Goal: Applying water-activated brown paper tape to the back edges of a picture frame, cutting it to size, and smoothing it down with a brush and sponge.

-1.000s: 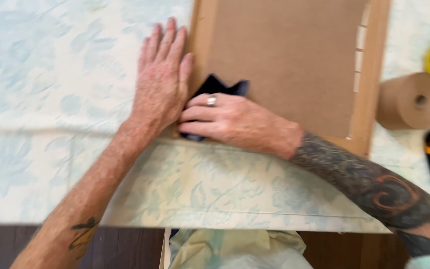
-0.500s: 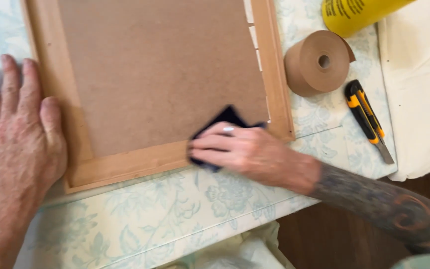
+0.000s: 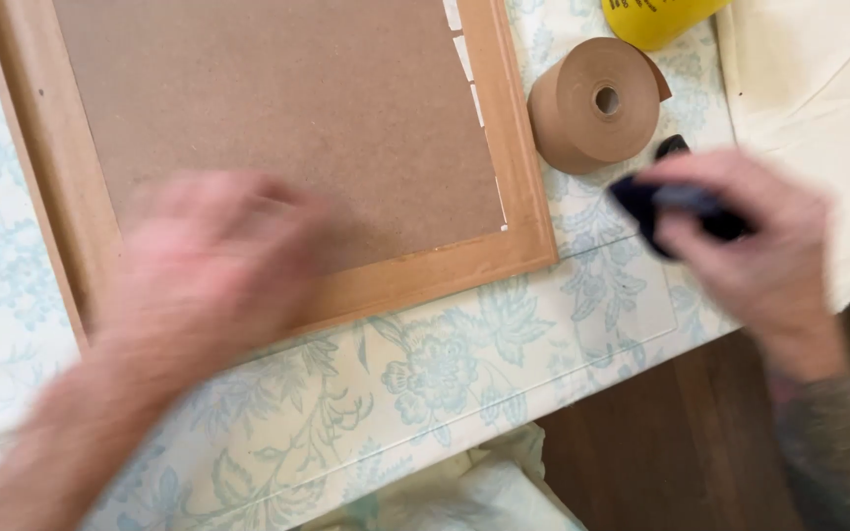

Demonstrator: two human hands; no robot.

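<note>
Overhead view of a framing job on a tabletop (image 3: 464, 374) covered with a pale floral cloth. A wooden picture frame (image 3: 518, 157) is lying face down, its brown backing board (image 3: 287, 108) seated inside the rebate; along the right inner edge a narrow white gap is showing between board and frame. The left hand (image 3: 213, 261) is being held over the lower left part of the frame, blurred, so whether it is pressing on the wood or hovering cannot be told, nor how its fingers are set. The right hand (image 3: 750, 246), also blurred, is being held off the frame's right side, its fingers closed around a small dark object (image 3: 671, 202), possibly a cloth or pad. A roll of brown paper tape (image 3: 592, 103) is lying just beside the frame, with a yellow container (image 3: 656, 18) behind it. Judged from this layout, the board is already fitted, while no tape is yet showing over the joint, so sealing appears to be left.
</note>
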